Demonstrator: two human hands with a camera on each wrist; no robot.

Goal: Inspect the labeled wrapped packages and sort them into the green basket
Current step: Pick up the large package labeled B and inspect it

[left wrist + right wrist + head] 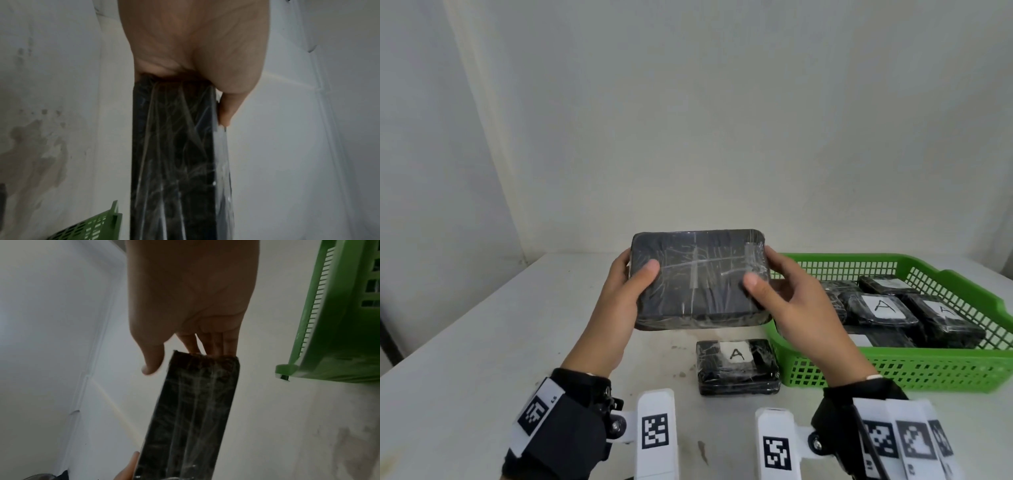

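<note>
I hold a large black package [700,279] wrapped in clear film above the table, tilted toward me, with no label on the face I see. My left hand [631,279] grips its left end, thumb on the front and fingers behind. My right hand [767,284] grips its right end the same way. The left wrist view shows the package's edge [176,154] under my left hand [205,91]. In the right wrist view the package [191,415] sits against my right hand [180,350], thumb just off the film. A smaller package labelled A [738,366] lies on the table below.
The green basket [893,370] stands on the right of the white table [465,342] and holds several black packages, some showing A labels [883,306]. A plain wall runs behind the table. The basket's corner shows in the wrist views [98,225] [339,321].
</note>
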